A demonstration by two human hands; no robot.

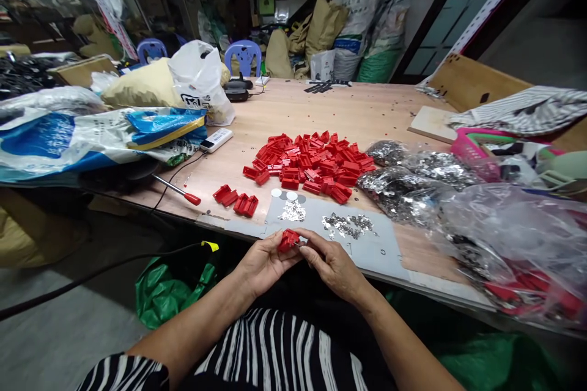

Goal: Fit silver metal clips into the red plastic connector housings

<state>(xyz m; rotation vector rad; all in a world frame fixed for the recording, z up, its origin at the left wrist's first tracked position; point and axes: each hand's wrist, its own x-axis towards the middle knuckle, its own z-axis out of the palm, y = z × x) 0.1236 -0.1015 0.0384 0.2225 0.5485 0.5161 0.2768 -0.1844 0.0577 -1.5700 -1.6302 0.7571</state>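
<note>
My left hand (267, 264) is closed around a small red plastic part (288, 240), held just off the table's front edge. At the part's right side, my right hand (326, 259) pinches a tiny metal piece (299, 244) against it. Beyond my hands a grey mat (316, 211) bears two small heaps: bright metal pieces (292, 211) on the left and darker metal pieces (351, 226) on the right. Several like red parts (246, 204) lie left of the mat. Behind it spreads a big pile of red plastic parts (312, 162).
Clear plastic bags of metal pieces (408, 186) crowd the right side, near a pink basket (474, 149). Left are a red-handled tool (190, 198), a white device (217, 140) and blue-white sacks (92, 140). A green bag (169, 293) hangs below the table edge.
</note>
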